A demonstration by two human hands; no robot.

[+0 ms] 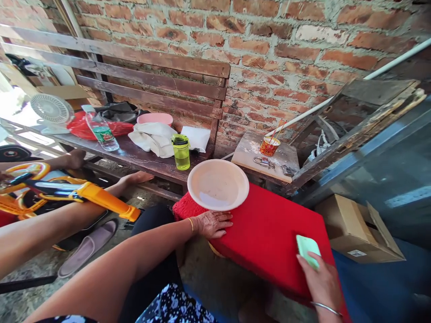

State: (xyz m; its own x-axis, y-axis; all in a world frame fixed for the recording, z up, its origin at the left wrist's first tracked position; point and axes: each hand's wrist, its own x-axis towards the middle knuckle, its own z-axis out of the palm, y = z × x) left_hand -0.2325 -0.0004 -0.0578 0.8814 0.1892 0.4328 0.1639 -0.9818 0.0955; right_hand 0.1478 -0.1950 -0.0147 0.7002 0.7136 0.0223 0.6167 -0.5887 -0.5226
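Observation:
My left hand (212,224) lies flat, fingers stretched, on a red cloth cover (269,229) over a long seat or low table. Its fingers lie just below the rim of a pale pink basin (218,206), which holds some water and stands on the cover's far left end. In my right hand (321,278) is a pale green rounded block (308,248), gripped at its near end over the right part of the red cloth. Its underside is hidden, so its kind is unclear.
On the wooden bench (148,150) stand a yellow-green bottle (182,154), white cloths (156,137), a water bottle (103,134) and a fan (52,107). A small board (242,152) bears a red cup (269,147) and padlocks. A cardboard box (357,229) is at right; another person's legs (67,217) are at left.

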